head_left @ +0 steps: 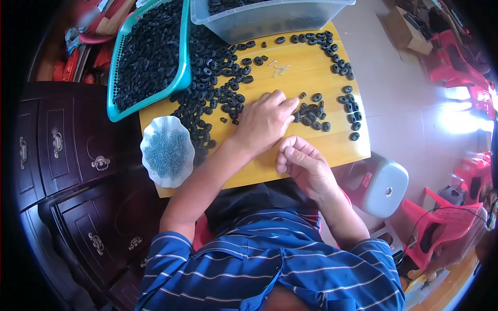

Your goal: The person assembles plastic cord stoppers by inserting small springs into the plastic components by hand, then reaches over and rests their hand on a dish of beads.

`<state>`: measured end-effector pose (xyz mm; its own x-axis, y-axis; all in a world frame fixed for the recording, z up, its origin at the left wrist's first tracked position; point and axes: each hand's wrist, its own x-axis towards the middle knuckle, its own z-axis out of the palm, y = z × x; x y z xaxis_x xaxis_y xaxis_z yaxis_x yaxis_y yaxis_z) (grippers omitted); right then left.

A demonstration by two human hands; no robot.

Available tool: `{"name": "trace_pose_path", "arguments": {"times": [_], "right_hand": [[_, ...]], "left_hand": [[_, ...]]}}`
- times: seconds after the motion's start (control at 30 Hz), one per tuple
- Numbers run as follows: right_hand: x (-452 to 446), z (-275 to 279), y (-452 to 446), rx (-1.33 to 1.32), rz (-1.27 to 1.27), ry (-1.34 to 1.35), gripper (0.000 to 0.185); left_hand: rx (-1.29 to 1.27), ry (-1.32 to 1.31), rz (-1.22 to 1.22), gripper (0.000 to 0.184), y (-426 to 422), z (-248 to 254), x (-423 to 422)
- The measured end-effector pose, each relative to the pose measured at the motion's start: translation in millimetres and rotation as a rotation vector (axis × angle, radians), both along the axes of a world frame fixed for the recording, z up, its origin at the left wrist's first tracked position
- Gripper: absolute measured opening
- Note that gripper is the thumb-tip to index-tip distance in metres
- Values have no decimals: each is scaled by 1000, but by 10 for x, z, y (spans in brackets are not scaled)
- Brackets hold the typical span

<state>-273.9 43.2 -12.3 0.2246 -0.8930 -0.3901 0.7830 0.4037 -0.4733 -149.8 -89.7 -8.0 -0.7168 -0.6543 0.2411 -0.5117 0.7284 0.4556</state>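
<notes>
Head view: the left hand [267, 120] is over the tabletop [306, 57], back upward, fingers bent and partly closed; tips partly hidden, so cannot tell whether it grips anything. The right hand [306, 165] is just beside it, nearer the torso, fingers curled, thumb against them; cannot tell whether anything is held. A small cluster of black oval parts [312, 117] lies just to the right of the left hand and beyond the right hand. A larger spread of black parts [207, 88] lies to the left, near the left hand. A curved row of black parts [335, 58] follows the far and right edges. Small metallic pieces [280, 69] lie beyond the left hand. At left, noted: teal basket [184, 67] of black parts, scalloped white bowl [168, 176] of small bluish pieces. Clear bin [249, 31] at far edge. Red label [367, 180] on the pale container [391, 186]: marks too small to read.
</notes>
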Motion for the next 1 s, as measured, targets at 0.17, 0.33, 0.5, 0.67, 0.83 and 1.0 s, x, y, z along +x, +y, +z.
{"name": "trace_pose_path", "arguments": {"times": [0.17,0.33,0.5,0.67,0.83,1.0], "right_hand": [[-37,-52,0,-1,-51,-52,14],[-22,-107,-2,43,-161,-56,18],[5,-71,-24,49,-221,-82,25],[14,-49,-43,8,-247,-109,26],[-36,-122,-23,-22,-248,-89,26],[12,-100,7,-11,-153,-34,29]], "left_hand": [[-28,-40,-6,25,-37,-66,-8],[229,133,45,20,6,194,147],[404,252,-42,22,147,409,233],[291,152,-125,27,252,435,186],[513,200,-105,35,-1,482,185],[224,205,160,24,-494,158,140]]}}
